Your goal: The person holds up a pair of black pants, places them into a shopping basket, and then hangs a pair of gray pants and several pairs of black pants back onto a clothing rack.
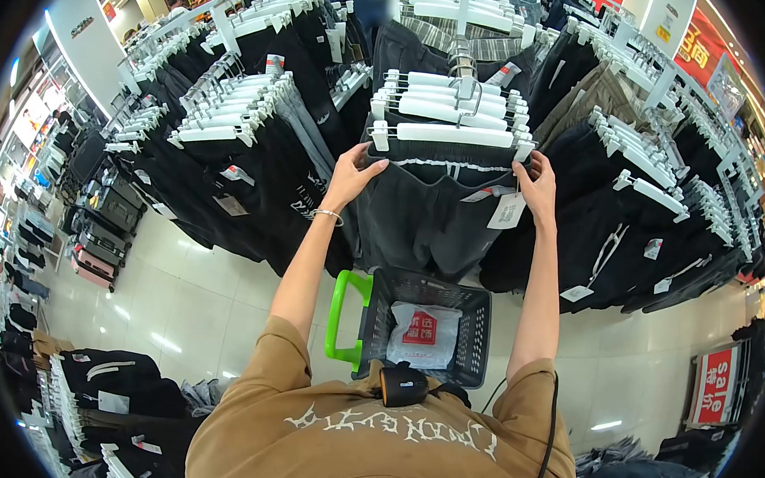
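Black pants (414, 219) with an elastic drawstring waist hang in front of me from a white clip hanger (453, 136). My left hand (357, 175) grips the left end of the waistband, just below the hanger's clip. At the opposite end my right hand (537, 185) pinches the waistband the same way. Beside the right hand, a white paper tag (507, 211) dangles over the fabric. Several more white hangers (441, 104) with dark garments are lined up directly behind.
Racks of black pants (273, 173) stand on the left, with more dark pants (624, 243) on the right. Below my arms is a dark shopping basket (475, 330) with a green handle, holding a plastic bag (423, 335). A red sale sign (715, 384) stands lower right; suitcases (106, 224) line the left.
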Tool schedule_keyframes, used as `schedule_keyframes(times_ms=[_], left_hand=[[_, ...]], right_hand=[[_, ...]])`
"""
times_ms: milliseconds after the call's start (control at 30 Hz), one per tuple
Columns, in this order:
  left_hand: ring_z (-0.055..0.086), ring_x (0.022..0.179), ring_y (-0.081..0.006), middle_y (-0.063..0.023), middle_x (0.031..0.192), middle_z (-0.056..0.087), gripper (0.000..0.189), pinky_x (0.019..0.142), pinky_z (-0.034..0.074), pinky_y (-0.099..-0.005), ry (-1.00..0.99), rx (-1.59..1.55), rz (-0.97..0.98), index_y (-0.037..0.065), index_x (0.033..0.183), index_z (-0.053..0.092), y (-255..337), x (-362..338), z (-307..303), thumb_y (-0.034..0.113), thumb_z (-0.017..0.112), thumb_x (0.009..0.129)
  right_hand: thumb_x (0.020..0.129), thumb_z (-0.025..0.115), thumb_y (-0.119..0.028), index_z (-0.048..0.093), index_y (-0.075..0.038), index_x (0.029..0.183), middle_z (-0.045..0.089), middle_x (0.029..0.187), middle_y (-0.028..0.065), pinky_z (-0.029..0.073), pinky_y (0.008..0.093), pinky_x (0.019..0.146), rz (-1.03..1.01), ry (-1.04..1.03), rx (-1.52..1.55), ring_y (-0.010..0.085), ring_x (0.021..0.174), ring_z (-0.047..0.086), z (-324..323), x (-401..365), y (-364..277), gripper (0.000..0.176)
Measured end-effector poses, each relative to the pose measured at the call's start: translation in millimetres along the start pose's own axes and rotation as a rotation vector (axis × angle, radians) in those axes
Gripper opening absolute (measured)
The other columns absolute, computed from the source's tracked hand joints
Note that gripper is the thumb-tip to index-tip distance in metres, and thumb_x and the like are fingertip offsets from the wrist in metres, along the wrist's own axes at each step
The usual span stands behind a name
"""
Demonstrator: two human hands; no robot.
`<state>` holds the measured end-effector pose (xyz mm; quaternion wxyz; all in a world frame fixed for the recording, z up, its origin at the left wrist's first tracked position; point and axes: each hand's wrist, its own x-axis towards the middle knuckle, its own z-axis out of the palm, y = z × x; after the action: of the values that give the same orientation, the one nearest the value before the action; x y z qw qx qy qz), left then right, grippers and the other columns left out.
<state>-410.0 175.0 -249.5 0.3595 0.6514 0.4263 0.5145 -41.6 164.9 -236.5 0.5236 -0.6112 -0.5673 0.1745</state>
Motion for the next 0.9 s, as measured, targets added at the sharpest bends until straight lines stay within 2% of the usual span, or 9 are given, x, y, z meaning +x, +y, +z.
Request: schedule_keyframes(times_ms=[67,133,233,300,500,567,633,767,900], left_hand=[[0.062,0.091,-0.0139,-0.0114,0.101,0.066,0.052,0.081,0.048,-0.0257,0.054,-0.014,0.0,-0.005,0.118,0.057,4.5,-1.5,5.2,0.028,0.074,0.082],[0.06,0.108,-0.0245,-0.0215,0.116,0.061,0.067,0.095,0.045,-0.0321,0.189,0.076,-0.046,-0.005,0.127,0.051,4.6,1.3,9.9,0.036,0.074,0.08],[0.059,0.11,-0.0289,-0.0253,0.118,0.06,0.068,0.097,0.043,-0.0356,0.29,0.172,-0.058,-0.006,0.125,0.052,3.5,1.0,25.0,0.042,0.072,0.08],[0.059,0.11,-0.03,-0.0255,0.118,0.06,0.069,0.098,0.042,-0.0362,0.295,0.226,-0.106,-0.007,0.125,0.052,6.2,-3.9,31.3,0.042,0.071,0.08],[0.06,0.11,-0.0278,-0.0237,0.116,0.061,0.069,0.096,0.043,-0.0343,0.258,0.108,-0.087,-0.008,0.125,0.051,-10.1,-5.6,26.9,0.037,0.073,0.078],[0.059,0.11,-0.0287,-0.0235,0.116,0.061,0.068,0.096,0.044,-0.0351,0.257,0.163,-0.087,-0.007,0.126,0.052,-12.9,-5.6,24.3,0.037,0.073,0.078],[0.058,0.112,-0.0305,-0.0236,0.118,0.06,0.07,0.096,0.043,-0.036,0.33,0.301,-0.089,-0.005,0.127,0.051,-11.3,-4.3,28.6,0.039,0.073,0.077],[0.052,0.119,-0.0323,-0.0253,0.127,0.054,0.079,0.1,0.04,-0.037,0.336,0.272,-0.114,-0.004,0.132,0.045,-7.0,-6.7,37.3,0.045,0.074,0.077],[0.05,0.121,-0.0309,-0.0258,0.13,0.05,0.086,0.102,0.036,-0.0359,0.341,0.164,-0.125,-0.006,0.136,0.038,-5.0,-10.7,44.7,0.044,0.074,0.078]], right_hand=[[0.077,0.072,-0.035,0.052,0.002,0.126,0.059,0.12,0.023,0.045,0.0391,0.094,0.028,0.009,0.017,0.0326,0.113,0.058,0.6,-1.7,-10.6,0.064],[0.076,0.072,-0.037,0.053,0.003,0.124,0.059,0.121,0.0243,0.044,0.039,0.095,0.12,0.065,-0.005,0.0343,0.113,0.057,3.7,-0.6,-16.4,0.065],[0.077,0.071,-0.035,0.054,0.003,0.124,0.062,0.114,0.0203,0.045,0.0355,0.089,0.006,0.082,-0.145,0.0291,0.106,0.06,13.7,2.2,-0.4,0.062],[0.075,0.07,-0.027,0.055,0.003,0.122,0.062,0.114,0.0201,0.045,0.0357,0.089,0.042,0.08,-0.116,0.0293,0.106,0.06,17.1,1.2,10.5,0.058],[0.075,0.069,-0.026,0.057,0.003,0.12,0.064,0.111,0.0192,0.047,0.0349,0.089,0.065,0.038,-0.114,0.0279,0.104,0.062,11.0,-4.6,28.2,0.054],[0.073,0.067,-0.032,0.059,0.001,0.118,0.062,0.115,0.0252,0.045,0.0384,0.093,0.077,-0.013,-0.035,0.0343,0.11,0.059,7.0,-7.2,25.0,0.057],[0.071,0.07,-0.034,0.059,0.002,0.118,0.062,0.114,0.0247,0.047,0.0375,0.092,0.098,0.015,-0.016,0.0329,0.108,0.061,6.7,-9.9,17.0,0.059],[0.07,0.072,-0.035,0.056,0.004,0.12,0.062,0.114,0.025,0.046,0.0374,0.094,-0.025,0.045,-0.073,0.0345,0.109,0.06,9.0,-11.6,20.0,0.065],[0.072,0.072,-0.035,0.051,0.005,0.123,0.058,0.119,0.0278,0.043,0.0386,0.097,0.015,0.017,-0.036,0.036,0.115,0.056,-0.2,-21.5,-2.6,0.069]])
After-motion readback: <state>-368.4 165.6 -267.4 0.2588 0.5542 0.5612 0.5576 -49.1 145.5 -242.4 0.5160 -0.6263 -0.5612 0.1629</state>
